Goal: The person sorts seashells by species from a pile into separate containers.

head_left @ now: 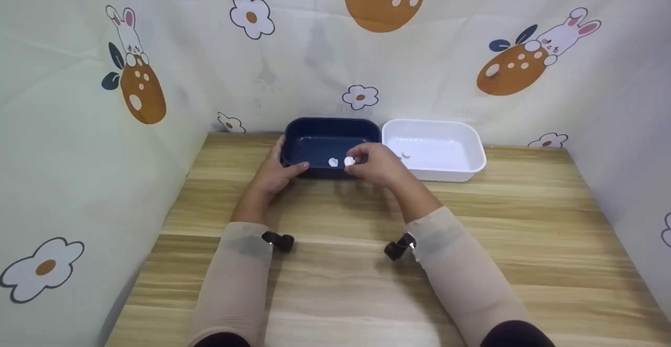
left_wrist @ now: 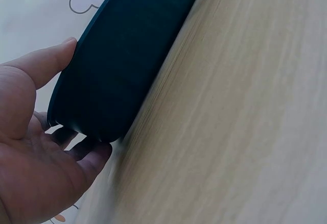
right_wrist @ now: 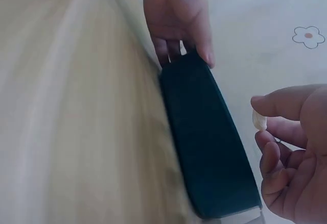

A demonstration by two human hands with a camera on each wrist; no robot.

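Observation:
A dark blue box (head_left: 335,172) stands at the back of the table. My left hand (head_left: 273,171) grips its left end, the thumb on the rim and the fingers at the end wall, as the left wrist view (left_wrist: 46,142) of the hand also shows. Over the box's front right rim, my right hand (head_left: 378,164) pinches a small white rounded piece (head_left: 349,161) between thumb and fingers; its exact kind is unclear. A similar white piece (head_left: 333,162) shows inside the dark blue box near the front wall.
A white box (head_left: 445,174) stands right beside the dark blue one, with a small white piece (head_left: 406,154) in it, partly near my right hand. Behind both boxes rises a printed cloth (head_left: 309,64). Wooden table (head_left: 335,284) extends towards me.

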